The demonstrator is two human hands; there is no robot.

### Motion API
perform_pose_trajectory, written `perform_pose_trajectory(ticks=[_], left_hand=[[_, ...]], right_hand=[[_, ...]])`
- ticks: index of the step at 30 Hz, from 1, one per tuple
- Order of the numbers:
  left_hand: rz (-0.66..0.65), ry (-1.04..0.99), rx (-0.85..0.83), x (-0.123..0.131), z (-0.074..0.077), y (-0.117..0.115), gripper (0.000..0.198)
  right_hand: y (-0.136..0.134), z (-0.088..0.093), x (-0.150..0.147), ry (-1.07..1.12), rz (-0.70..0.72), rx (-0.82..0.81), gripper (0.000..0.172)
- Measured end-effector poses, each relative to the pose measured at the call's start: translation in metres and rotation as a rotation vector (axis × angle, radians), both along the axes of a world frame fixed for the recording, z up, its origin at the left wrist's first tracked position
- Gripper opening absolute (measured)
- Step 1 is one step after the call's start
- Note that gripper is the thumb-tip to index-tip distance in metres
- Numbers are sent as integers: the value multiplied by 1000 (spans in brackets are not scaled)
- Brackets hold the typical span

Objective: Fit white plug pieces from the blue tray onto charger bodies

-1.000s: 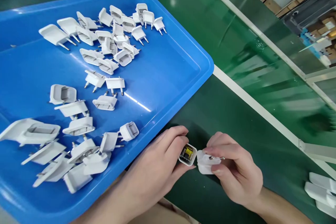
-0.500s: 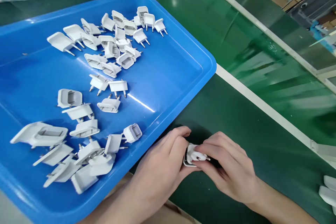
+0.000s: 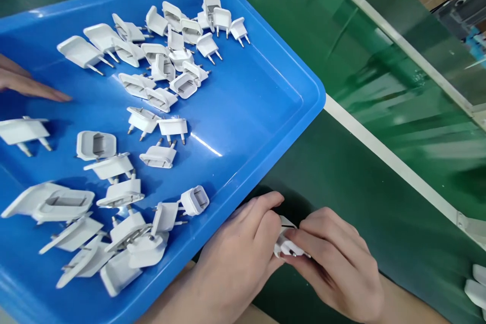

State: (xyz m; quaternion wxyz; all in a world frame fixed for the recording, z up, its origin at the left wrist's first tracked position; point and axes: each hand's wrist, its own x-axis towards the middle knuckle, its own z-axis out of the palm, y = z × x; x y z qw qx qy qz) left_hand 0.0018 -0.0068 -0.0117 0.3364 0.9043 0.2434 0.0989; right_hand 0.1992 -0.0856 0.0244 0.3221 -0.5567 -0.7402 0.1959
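Left hand (image 3: 235,250) and right hand (image 3: 339,263) at bottom centre are both pinched tight on one white charger (image 3: 285,244), and its plug end looks seated already. Loads of loose plug pieces (image 3: 159,63) are left in the blue tray (image 3: 266,86), upper left.

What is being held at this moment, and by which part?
A small white plug, held between both hands. The left hand pinches its body from the left side; the right hand grips the end with the metal pins.
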Motion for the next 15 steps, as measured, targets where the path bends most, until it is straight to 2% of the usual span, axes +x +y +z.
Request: perform_pose_trajectory(ticks=[3, 6, 12, 15], left_hand=[[-44, 39, 80, 1, 0, 0, 23], [-37, 26, 91, 3, 1, -1, 18], [46, -76, -89, 1, 0, 5, 23], [71, -84, -100, 3, -2, 2, 28]], right_hand=[[0, 2, -1, -49, 6, 2, 22], [2, 5, -4, -140, -1, 14, 18], [5, 8, -9, -317, -26, 87, 24], [5, 9, -17, -399, -43, 117, 18]])
